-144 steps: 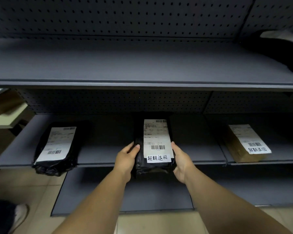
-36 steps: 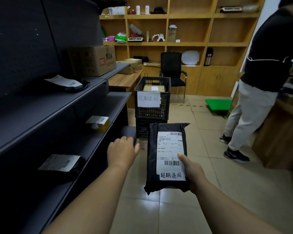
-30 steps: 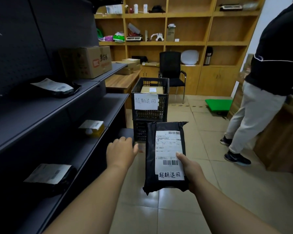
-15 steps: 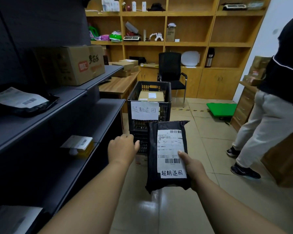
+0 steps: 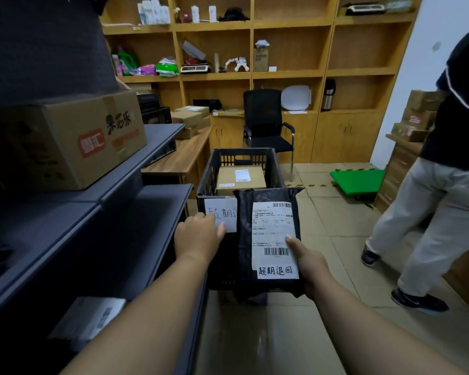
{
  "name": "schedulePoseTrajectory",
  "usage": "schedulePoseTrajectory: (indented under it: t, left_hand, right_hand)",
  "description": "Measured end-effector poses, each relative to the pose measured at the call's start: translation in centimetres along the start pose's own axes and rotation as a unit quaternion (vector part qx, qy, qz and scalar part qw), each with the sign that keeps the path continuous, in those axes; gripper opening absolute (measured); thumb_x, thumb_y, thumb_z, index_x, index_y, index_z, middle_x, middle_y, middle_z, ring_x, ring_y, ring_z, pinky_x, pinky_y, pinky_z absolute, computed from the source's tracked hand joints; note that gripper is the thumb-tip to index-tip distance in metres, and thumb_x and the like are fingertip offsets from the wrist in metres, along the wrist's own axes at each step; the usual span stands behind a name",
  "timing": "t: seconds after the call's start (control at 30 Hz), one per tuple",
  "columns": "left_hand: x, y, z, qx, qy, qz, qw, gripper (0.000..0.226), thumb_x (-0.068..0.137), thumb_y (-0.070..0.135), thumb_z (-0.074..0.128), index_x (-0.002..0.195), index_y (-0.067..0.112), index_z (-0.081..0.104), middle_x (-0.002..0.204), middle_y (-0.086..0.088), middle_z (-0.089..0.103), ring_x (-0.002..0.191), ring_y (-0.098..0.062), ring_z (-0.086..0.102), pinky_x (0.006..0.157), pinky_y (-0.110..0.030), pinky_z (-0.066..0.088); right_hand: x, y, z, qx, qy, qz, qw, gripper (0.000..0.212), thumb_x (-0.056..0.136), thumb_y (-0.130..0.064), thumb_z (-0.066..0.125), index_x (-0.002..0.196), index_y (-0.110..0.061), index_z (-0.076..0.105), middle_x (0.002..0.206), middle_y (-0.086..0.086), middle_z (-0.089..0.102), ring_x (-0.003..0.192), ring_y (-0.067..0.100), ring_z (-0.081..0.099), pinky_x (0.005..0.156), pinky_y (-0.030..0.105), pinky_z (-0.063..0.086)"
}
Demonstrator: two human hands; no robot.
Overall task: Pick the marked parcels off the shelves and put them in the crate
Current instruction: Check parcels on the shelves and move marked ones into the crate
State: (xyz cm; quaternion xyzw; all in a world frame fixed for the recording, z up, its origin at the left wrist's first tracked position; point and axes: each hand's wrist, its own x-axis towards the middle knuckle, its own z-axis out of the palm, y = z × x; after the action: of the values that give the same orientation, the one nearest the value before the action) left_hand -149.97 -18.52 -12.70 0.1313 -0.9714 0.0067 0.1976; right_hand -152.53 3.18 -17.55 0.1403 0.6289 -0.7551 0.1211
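Black poly-mailer parcel (image 5: 268, 239): held upright in front of the person, its white shipping label (image 5: 274, 239) facing the camera, with a barcode and a handwritten strip along the label's lower edge. Right hand (image 5: 307, 262): grips the parcel's lower right edge, thumb pressed on the label just beside the barcode. Left hand (image 5: 198, 235): apart from the parcel, holding nothing, fingers loosely curled, in front of the crate's paper sign (image 5: 221, 216).

Black plastic crate (image 5: 278, 169): stands on the tiled floor just behind the parcel, lattice walls, handwritten sign on its near wall partly covered by the left hand and the parcel. Cardboard parcel (image 5: 240, 178) with a small white label: lies inside the crate.

Grey metal shelving (image 5: 136, 207): along the left, carrying a large printed carton (image 5: 65, 142) on the upper level and a labelled dark parcel (image 5: 90, 318) lower down.

Black office chair (image 5: 264, 123): behind the crate, before the wooden wall shelving (image 5: 290, 74).

Second person (image 5: 439, 185): stands at right, dark top, light trousers.
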Motion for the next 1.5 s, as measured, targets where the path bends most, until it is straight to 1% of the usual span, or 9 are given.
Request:
schedulePoseTrajectory:
  t: [0.27, 0.47, 0.63, 0.77, 1.0, 1.1, 1.27, 1.37, 1.5]
  left_hand:
    - [7.9, 0.4, 3.1, -0.029, 0.006, -0.009, 1.000, 0.035, 0.094, 0.042, 0.041, 0.099, 0.016, 0.064, 0.100, -0.004, 0.065, 0.092, -0.025, 0.060, 0.071, -0.032, 0.038]
    - [15.3, 1.5, 5.4, -0.062, 0.028, -0.049, 0.996, 0.034, 0.094, 0.041, 0.041, 0.087, 0.015, 0.062, 0.090, -0.006, 0.064, 0.083, -0.026, 0.058, 0.063, -0.031, 0.032]
    - [22.4, 3.3, 7.0, -0.067, 0.035, -0.065, 0.995, 0.037, 0.095, 0.042, 0.039, 0.091, 0.015, 0.063, 0.091, -0.005, 0.063, 0.083, -0.025, 0.058, 0.065, -0.033, 0.037]
    - [27.2, 4.7, 8.7, -0.081, 0.037, -0.089, 0.992, 0.036, 0.095, 0.041, 0.039, 0.091, 0.015, 0.064, 0.091, -0.006, 0.063, 0.084, -0.026, 0.058, 0.064, -0.031, 0.035]
    - [32.6, 5.9, 11.7, -0.171, 0.013, -0.153, 0.973, 0.037, 0.094, 0.041, 0.041, 0.087, 0.013, 0.065, 0.086, -0.004, 0.062, 0.077, -0.024, 0.055, 0.062, -0.032, 0.040]
    - [34.2, 6.4, 12.8, -0.248, -0.012, -0.193, 0.949, 0.035, 0.094, 0.040, 0.041, 0.083, 0.015, 0.063, 0.082, -0.003, 0.062, 0.075, -0.022, 0.054, 0.058, -0.030, 0.039]
    - [36.5, 6.9, 15.4, -0.336, -0.072, -0.238, 0.908, 0.033, 0.094, 0.042, 0.042, 0.083, 0.018, 0.060, 0.082, -0.001, 0.062, 0.076, -0.019, 0.055, 0.053, -0.025, 0.032]
    - [38.1, 6.7, 17.0, -0.398, -0.109, -0.262, 0.873, 0.033, 0.094, 0.044, 0.044, 0.076, 0.020, 0.060, 0.077, 0.002, 0.060, 0.074, -0.016, 0.055, 0.056, -0.026, 0.034]
    - [40.6, 6.7, 19.4, -0.565, -0.134, -0.344, 0.738, 0.025, 0.092, 0.039, 0.055, 0.098, 0.017, 0.064, 0.095, 0.001, 0.066, 0.085, -0.017, 0.060, 0.067, -0.028, 0.043]
  right_hand:
    - [7.0, -3.7, 2.8, 0.004, -0.016, -0.020, 1.000, 0.031, 0.080, -0.033, 0.071, 0.085, -0.003, 0.069, 0.072, 0.015, 0.073, 0.056, 0.029, 0.069, 0.043, 0.025, 0.049]
    - [14.5, -7.7, 4.7, -0.003, -0.043, -0.031, 0.999, 0.029, 0.081, -0.033, 0.069, 0.082, -0.004, 0.068, 0.074, 0.015, 0.072, 0.053, 0.026, 0.068, 0.040, 0.022, 0.047]
    - [21.5, -11.7, 6.1, -0.004, -0.055, -0.041, 0.998, 0.030, 0.080, -0.032, 0.071, 0.082, -0.002, 0.069, 0.086, 0.021, 0.073, 0.073, 0.035, 0.070, 0.066, 0.039, 0.057]
    - [26.9, -13.9, 7.2, -0.005, -0.071, -0.040, 0.997, 0.032, 0.079, -0.032, 0.071, 0.085, -0.001, 0.069, 0.088, 0.022, 0.073, 0.081, 0.039, 0.070, 0.080, 0.052, 0.056]
    - [33.9, -15.4, 9.0, -0.016, -0.076, -0.027, 0.997, 0.034, 0.077, -0.036, 0.073, 0.083, -0.003, 0.068, 0.081, 0.019, 0.073, 0.073, 0.036, 0.071, 0.071, 0.046, 0.059]
    - [36.2, -15.6, 9.7, -0.012, -0.081, -0.018, 0.997, 0.032, 0.078, -0.035, 0.073, 0.080, -0.003, 0.067, 0.069, 0.014, 0.073, 0.059, 0.029, 0.070, 0.053, 0.033, 0.055]
    - [39.8, -15.4, 10.8, -0.021, -0.077, 0.000, 0.997, 0.034, 0.076, -0.036, 0.074, 0.082, -0.003, 0.069, 0.068, 0.011, 0.074, 0.063, 0.029, 0.071, 0.061, 0.036, 0.057]
    - [41.8, -15.2, 11.7, -0.026, -0.073, 0.011, 0.997, 0.035, 0.076, -0.037, 0.074, 0.081, -0.003, 0.069, 0.065, 0.010, 0.073, 0.059, 0.027, 0.071, 0.057, 0.033, 0.055]
    - [44.6, -15.1, 13.0, -0.031, -0.070, 0.025, 0.997, 0.033, 0.078, -0.037, 0.072, 0.081, -0.004, 0.068, 0.063, 0.008, 0.073, 0.053, 0.023, 0.070, 0.047, 0.027, 0.052]
